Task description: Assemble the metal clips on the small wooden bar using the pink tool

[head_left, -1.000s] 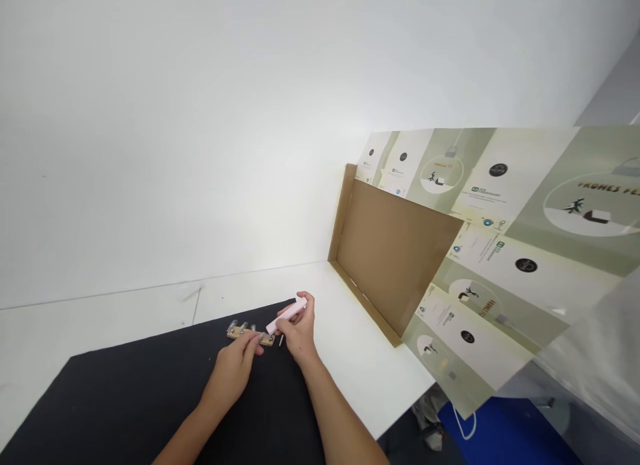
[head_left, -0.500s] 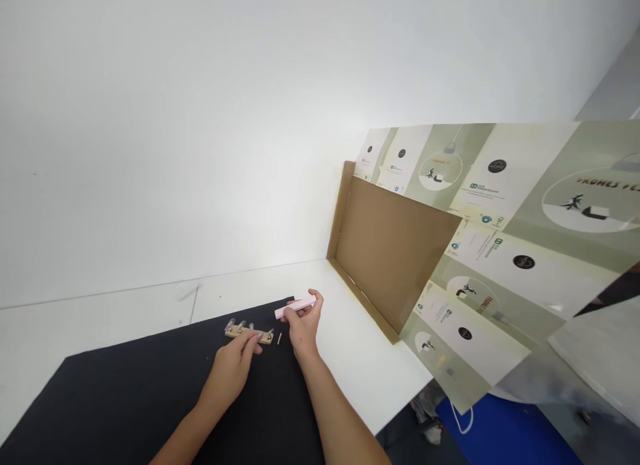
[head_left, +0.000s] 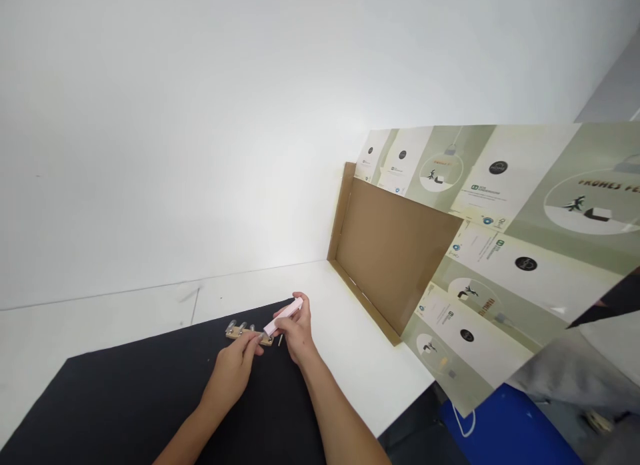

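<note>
A slim pink rectangular bar (head_left: 284,316) slants down to the left in my right hand (head_left: 299,333), with the fingers closed round it. Its lower end meets or nearly meets the fingertips of my left hand (head_left: 235,366), which are pinched together. What those fingers hold, if anything, is too small to make out. Just behind them a light wooden strip (head_left: 233,332) with several clear hook-like pieces lies on the black mat (head_left: 125,392); my left fingers hide part of it. Right of the strip, a short thin pin (head_left: 281,340) is beside my right hand.
The black mat covers part of a white table (head_left: 360,378) against a white wall (head_left: 175,132). An open brown cardboard box (head_left: 395,245) with printed sheets (head_left: 480,185) over its flaps leans at the right. Below the table's right edge is something blue (head_left: 510,425).
My right hand has shifted left and tilted the pink bar more steeply, bringing its lower end down to my left fingertips. My left hand has barely moved.
</note>
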`<state>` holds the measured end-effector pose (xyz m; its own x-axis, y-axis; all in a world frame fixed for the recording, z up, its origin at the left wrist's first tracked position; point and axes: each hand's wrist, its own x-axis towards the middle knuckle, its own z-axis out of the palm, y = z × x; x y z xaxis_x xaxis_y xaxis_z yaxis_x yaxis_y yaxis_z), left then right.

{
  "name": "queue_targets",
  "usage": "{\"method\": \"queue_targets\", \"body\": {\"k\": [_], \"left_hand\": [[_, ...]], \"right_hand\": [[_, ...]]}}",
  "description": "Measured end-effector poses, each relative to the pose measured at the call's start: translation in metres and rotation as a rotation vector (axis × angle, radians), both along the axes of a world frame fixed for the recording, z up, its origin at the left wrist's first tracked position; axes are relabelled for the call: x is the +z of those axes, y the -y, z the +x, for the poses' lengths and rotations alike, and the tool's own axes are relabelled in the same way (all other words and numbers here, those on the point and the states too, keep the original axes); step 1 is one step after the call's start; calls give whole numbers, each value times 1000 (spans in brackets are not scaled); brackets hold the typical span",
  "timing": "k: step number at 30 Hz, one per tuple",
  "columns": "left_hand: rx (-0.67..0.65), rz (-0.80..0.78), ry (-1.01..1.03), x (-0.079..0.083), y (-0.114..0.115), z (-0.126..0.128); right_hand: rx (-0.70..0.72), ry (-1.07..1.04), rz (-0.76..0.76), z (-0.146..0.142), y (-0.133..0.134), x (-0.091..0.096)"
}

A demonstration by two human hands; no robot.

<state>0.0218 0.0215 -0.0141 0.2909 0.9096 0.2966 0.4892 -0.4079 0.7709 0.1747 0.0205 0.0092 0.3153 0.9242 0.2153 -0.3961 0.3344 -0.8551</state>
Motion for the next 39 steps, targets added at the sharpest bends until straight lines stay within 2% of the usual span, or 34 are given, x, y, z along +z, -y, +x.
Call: {"method": "queue_targets", "body": {"k": [3,7,12,15,21,25,34,39], "left_hand": [[-14,11,4,-1,0,0],[-5,0,-2,0,1,1],[26,-32,-2,4,3,1],[45,-52,29,4,2,1],[63,-177,118,8,3,2],[36,-236,197,11,6,3],[47,-160,137,14,8,3],[88,-113,65,11,6,3]], "right_hand": [[25,-83,-5,0,-2,-1],[-91,-115,-26,3,-5,-2],[-264,0,-40,5,-6,-2],[-296,66,-21,6,-5,-2],[-244,164,-33,6,-3,-2],[-222,149,-22,6,-3,-3],[-10,2,13,4,-1,-2],[4,-89,-2,4,-2,-1]]}}
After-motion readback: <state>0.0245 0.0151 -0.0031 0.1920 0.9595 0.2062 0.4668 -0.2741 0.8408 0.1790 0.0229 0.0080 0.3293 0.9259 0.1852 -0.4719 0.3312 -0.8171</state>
